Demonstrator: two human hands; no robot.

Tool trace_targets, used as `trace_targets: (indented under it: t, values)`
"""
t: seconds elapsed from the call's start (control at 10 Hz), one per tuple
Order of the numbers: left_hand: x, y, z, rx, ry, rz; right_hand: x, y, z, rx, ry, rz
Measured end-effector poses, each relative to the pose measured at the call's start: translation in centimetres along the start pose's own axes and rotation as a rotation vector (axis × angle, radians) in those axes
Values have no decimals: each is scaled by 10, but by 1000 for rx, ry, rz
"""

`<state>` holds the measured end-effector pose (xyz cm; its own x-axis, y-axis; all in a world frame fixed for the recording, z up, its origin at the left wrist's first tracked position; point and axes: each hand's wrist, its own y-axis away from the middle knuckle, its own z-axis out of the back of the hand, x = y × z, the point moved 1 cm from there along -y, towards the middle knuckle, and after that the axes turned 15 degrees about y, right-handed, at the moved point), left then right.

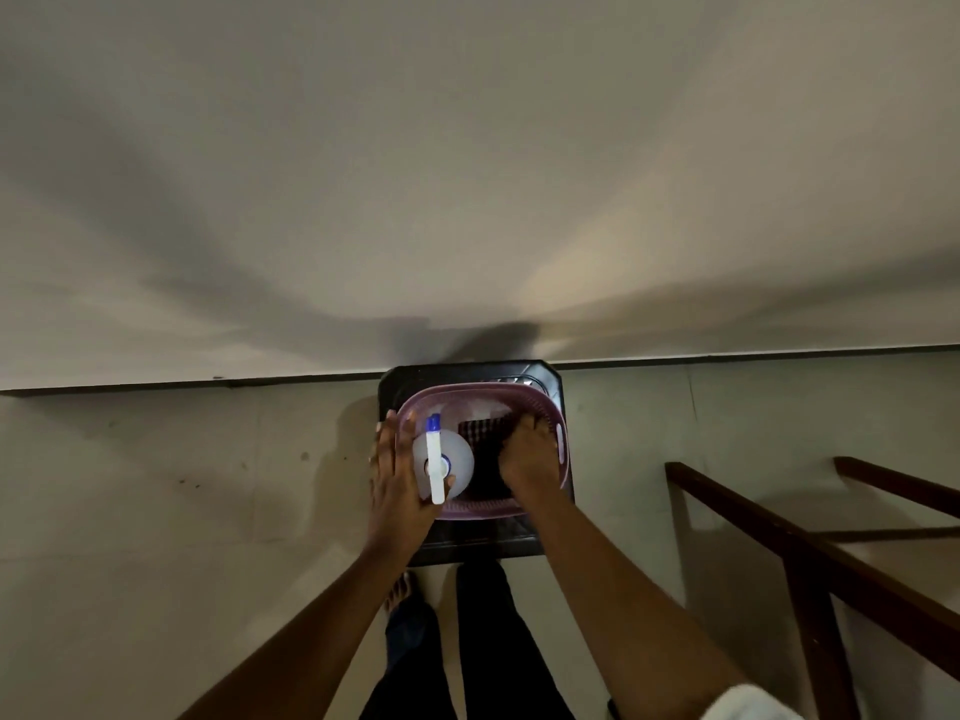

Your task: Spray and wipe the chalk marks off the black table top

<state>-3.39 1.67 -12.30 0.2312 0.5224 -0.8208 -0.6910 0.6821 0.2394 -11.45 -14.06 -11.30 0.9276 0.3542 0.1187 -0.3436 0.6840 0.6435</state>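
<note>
Reaching forward and down, the left hand (397,478) is laid flat against the left outer rim of the single purple basket (519,394), its fingers (384,439) extended and released, with the thumb touching the one spray bottle (444,462) standing upright inside. The bottle's white-and-blue trigger head is seen from above, its long axis running near to far with the blue nozzle pointed away towards the wall. To the right, the right hand (527,454) is dipped into the basket on the black counter (478,543), fingers curled downward; whether anything is grasped cannot be told.
</note>
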Motion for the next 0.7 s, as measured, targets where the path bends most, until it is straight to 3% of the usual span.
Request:
trace_targets:
  t: [0.1, 0.2, 0.3, 0.5, 0.6, 0.7]
  values:
    - [14, 1, 0, 32, 13, 48, 2, 13, -13, -36, 197, 235]
    - [23, 1, -2, 81, -78, 50, -6, 11, -42, 249, 422, 248]
    - [16, 2, -3, 38, -138, 53, -7, 10, -41, 297, 442, 162]
    - [7, 22, 15, 29, -30, 197, -13, 64, 5, -51, 182, 323]
    - [-6, 55, 24, 179, 40, 360, -26, 119, 7, -123, 26, 273]
    - [-37, 103, 32, 398, -41, 343, -44, 184, 2, -212, -152, 169]
